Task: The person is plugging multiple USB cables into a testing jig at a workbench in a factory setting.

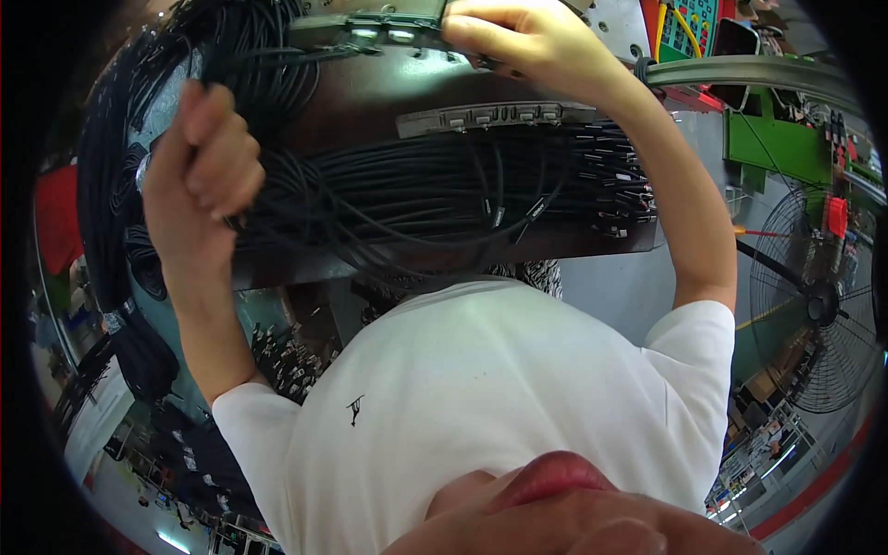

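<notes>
Brown worktop, grey floor; cables crowd the near edge, so mind the loops; left hand curled by the left edge, can't tell if it's holding anything; spare strip behind them; right hand closed on the far edge's strip, I'd keep that steady; fan past the right edge.

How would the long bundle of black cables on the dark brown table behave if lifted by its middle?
The long bundle of black cables would likely sag, since its loops curve past the dark brown table. It may feel heavy, being thickly stacked. Crossing strands could snag.
</notes>
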The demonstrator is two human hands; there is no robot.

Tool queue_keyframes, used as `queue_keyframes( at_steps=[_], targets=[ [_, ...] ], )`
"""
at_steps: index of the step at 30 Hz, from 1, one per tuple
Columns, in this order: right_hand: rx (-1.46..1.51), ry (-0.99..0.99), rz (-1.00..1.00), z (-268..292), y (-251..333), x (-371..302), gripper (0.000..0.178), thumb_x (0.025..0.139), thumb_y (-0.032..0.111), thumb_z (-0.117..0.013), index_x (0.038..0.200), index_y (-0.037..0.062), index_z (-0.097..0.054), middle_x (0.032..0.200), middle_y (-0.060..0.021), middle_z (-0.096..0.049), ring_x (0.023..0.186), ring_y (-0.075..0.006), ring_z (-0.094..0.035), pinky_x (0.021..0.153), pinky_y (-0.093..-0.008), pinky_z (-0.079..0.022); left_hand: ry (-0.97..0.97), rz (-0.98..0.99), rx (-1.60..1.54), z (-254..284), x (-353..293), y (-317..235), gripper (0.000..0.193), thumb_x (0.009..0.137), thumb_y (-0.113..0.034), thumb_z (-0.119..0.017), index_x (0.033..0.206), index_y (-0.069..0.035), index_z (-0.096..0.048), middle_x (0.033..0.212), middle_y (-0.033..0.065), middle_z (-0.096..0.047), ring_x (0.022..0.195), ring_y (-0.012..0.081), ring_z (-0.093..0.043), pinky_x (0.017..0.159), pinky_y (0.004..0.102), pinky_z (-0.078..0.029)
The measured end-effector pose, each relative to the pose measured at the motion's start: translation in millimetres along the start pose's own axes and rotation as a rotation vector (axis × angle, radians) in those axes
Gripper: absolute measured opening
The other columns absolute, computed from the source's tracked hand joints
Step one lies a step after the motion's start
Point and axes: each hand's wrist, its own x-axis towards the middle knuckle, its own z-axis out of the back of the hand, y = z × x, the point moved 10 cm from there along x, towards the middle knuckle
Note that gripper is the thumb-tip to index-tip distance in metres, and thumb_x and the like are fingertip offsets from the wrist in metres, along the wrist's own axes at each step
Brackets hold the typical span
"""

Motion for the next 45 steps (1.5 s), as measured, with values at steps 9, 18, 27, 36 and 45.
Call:
queue_keyframes(
  at_steps=[9, 18, 27, 36, 45],
  targets=[
    [-0.954, -0.278, 0.124, 8, -26, -38, 0.029, 0.091, 0.031, -0.068, 0.106, 0.0061, -0.068, 0.091, -0.0091, -0.070, 0.083, -0.0219, -0.066, 0.076, -0.0316, -0.052, -0.848, -0.410, 0.651, 258, -58, -232, 0.049, 0.099, -0.043, -0.047, 0.105, 0.000, -0.068, 0.101, 0.0117, -0.071, 0.087, 0.0217, -0.063, 0.089, 0.0344, -0.049],
    [-0.957, -0.263, -0.174, -5, -4, -114, 0.023, 0.083, 0.024, -0.068, 0.076, 0.0058, -0.056, 0.073, -0.0080, -0.056, 0.073, -0.0268, -0.057, 0.064, -0.0408, -0.047, -0.039, -0.764, 1.953, -42, 28, 14, 0.027, 0.091, -0.028, -0.067, 0.108, -0.008, -0.069, 0.103, 0.0049, -0.068, 0.089, 0.0195, -0.064, 0.078, 0.0304, -0.051],
    [-0.935, -0.330, -0.192, 18, -4, -96, 0.027, 0.085, 0.031, -0.071, 0.082, 0.0051, -0.062, 0.078, -0.0073, -0.060, 0.076, -0.0283, -0.060, 0.067, -0.0406, -0.048, 0.102, -0.662, 1.750, -40, 44, 75, 0.017, 0.086, -0.012, -0.069, 0.100, -0.003, -0.068, 0.091, 0.0060, -0.064, 0.084, 0.0236, -0.059, 0.074, 0.0343, -0.050],
    [-0.218, -0.351, -0.096, 7, 25, -55, 0.035, 0.089, 0.008, -0.069, 0.124, 0.0055, -0.065, 0.103, -0.0068, -0.070, 0.083, -0.0134, -0.063, 0.079, -0.0258, -0.050, -0.130, 0.088, 0.148, -52, 30, 130, 0.042, 0.104, -0.036, -0.049, 0.126, 0.001, -0.048, 0.111, 0.0113, -0.061, 0.099, 0.0166, -0.060, 0.085, 0.0294, -0.049],
    [-0.774, -0.546, -0.051, 136, -82, 67, 0.030, 0.100, 0.026, -0.051, 0.108, 0.0035, -0.069, 0.101, -0.0145, -0.070, 0.091, -0.0255, -0.066, 0.074, -0.0392, -0.053, -0.158, 0.232, 0.125, -19, 183, 57, 0.025, 0.102, -0.022, -0.047, 0.102, -0.002, -0.062, 0.072, 0.0075, -0.060, 0.060, 0.0185, -0.059, 0.059, 0.0343, -0.053]
  ],
)
